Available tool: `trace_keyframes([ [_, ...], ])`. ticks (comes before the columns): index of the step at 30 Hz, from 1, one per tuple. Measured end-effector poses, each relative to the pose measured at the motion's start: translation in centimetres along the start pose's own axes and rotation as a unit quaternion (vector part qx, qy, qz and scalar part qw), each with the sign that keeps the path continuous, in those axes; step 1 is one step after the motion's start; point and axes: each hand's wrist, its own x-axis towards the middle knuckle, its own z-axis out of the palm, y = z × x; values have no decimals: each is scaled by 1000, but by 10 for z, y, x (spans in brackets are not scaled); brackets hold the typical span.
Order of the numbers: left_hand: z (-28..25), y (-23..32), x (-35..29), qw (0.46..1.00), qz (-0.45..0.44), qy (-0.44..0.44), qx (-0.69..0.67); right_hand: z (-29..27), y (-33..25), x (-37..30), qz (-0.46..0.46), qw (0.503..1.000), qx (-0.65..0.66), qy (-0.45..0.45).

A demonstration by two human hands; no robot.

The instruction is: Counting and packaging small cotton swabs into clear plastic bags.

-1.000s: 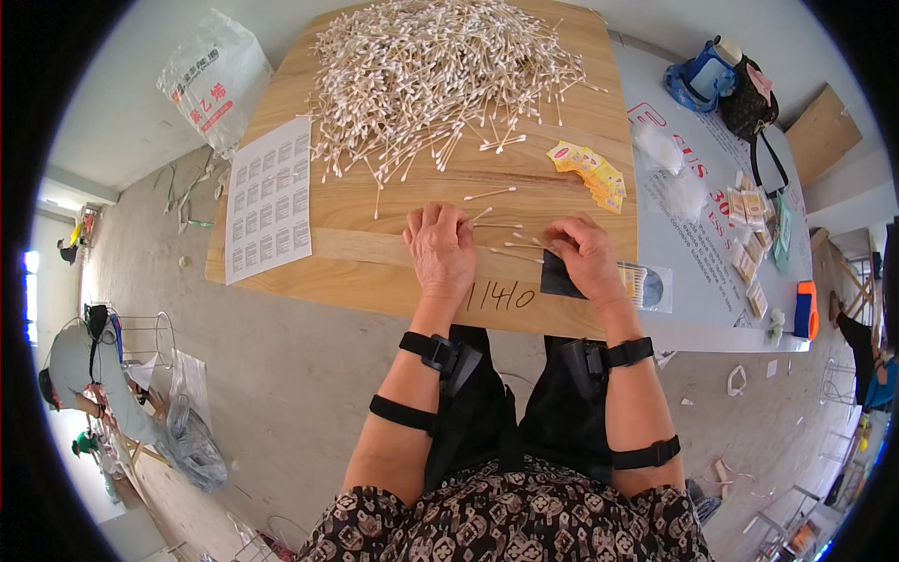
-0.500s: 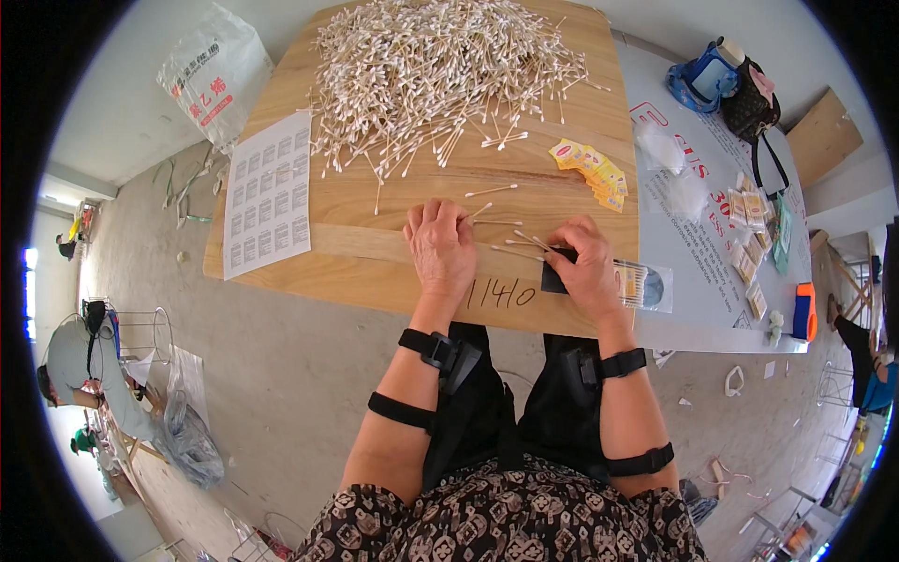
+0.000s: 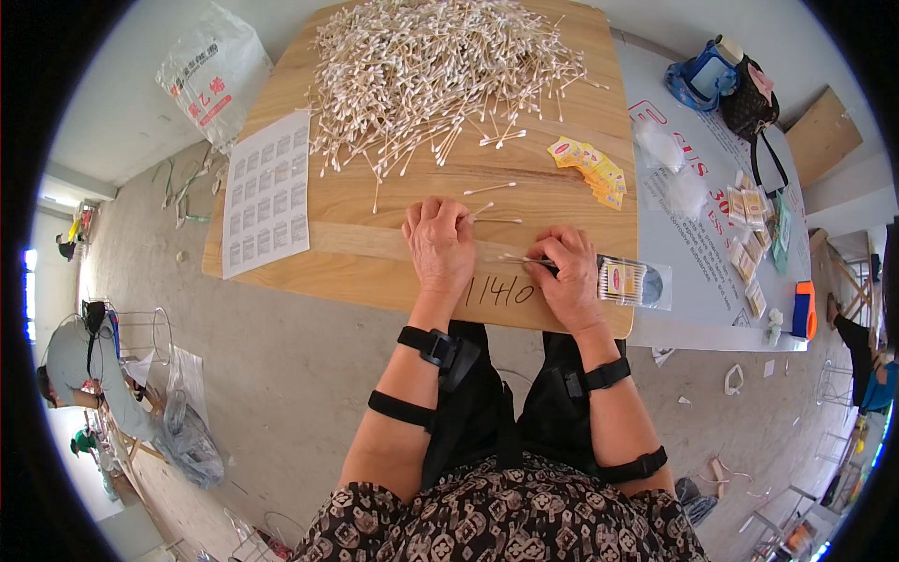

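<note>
My left hand (image 3: 438,245) rests on the wooden table, fingers curled in a pinch. Two cotton swabs (image 3: 494,220) reach out from its fingertips, their other ends hidden. My right hand (image 3: 565,281) is closed on a few cotton swabs (image 3: 513,258), whose tips point left toward my left hand. Directly right of my right hand lies a clear packet of cotton swabs (image 3: 622,280) with a small yellow-and-red card in it; its dark left end is partly covered by the hand. One loose swab (image 3: 491,188) lies just beyond my left hand.
A large heap of cotton swabs (image 3: 440,75) covers the table's far part. Yellow cards (image 3: 590,169) lie fanned at the right, a printed sheet (image 3: 270,197) at the left. On the grey side table (image 3: 693,309) are filled packets (image 3: 749,225), bags and an orange-and-blue object (image 3: 804,311).
My right hand has moved left and slightly down, off the packet, uncovering more of it. The swabs in its fingers have shifted with it. My left hand is nearly still.
</note>
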Motion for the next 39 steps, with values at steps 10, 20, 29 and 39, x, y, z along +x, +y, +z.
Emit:
trace_keyframes([
  [10, -1, 19, -9, 993, 42, -93, -58, 3, -9, 2, -2, 998, 11, 58],
  [20, 26, 9, 62, 993, 75, -87, -16, -2, -3, -1, 8, 1000, 1, -7],
  [29, 61, 30, 115, 986, 8, -124, 109, -1, -3, -1, -11, 1000, 20, 5],
  [39, 39, 1, 109, 985, 34, -170, 0, -1, -3, -1, -1, 1000, 18, 11],
])
